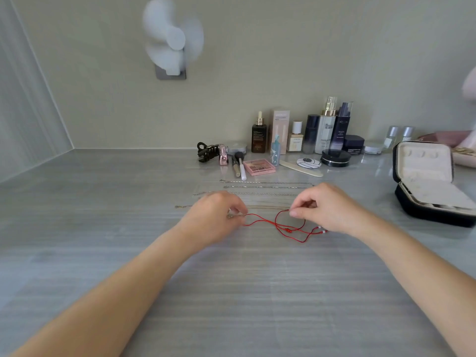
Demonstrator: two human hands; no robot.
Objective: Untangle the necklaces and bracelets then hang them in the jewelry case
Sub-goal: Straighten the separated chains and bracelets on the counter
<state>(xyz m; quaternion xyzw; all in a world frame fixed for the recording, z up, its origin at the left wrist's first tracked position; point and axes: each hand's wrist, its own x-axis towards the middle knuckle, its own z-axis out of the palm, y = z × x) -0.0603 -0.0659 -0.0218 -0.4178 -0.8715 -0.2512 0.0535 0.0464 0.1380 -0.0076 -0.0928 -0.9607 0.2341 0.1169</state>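
A red cord bracelet [280, 226] lies looped on the grey table between my hands. My left hand [215, 215] pinches its left end, where a small silver charm shows. My right hand [324, 208] pinches a loop of the same cord at its right side. White beads on the cord ends lie under my right hand. Just beyond my hands, several chains lie straight in parallel rows: silver chains [268, 182] farthest and a thin gold chain [268, 207] nearest. The black jewelry case [425, 184] stands open at the right, its cream lining showing.
Cosmetic bottles [327, 127], a pink eyeshadow palette [258, 166], a makeup brush [240, 163], a black hair claw [207, 151] and a nail file [300, 168] stand along the back of the table. A white fan [172, 39] hangs on the wall. A pink tray [463, 155] sits behind the case.
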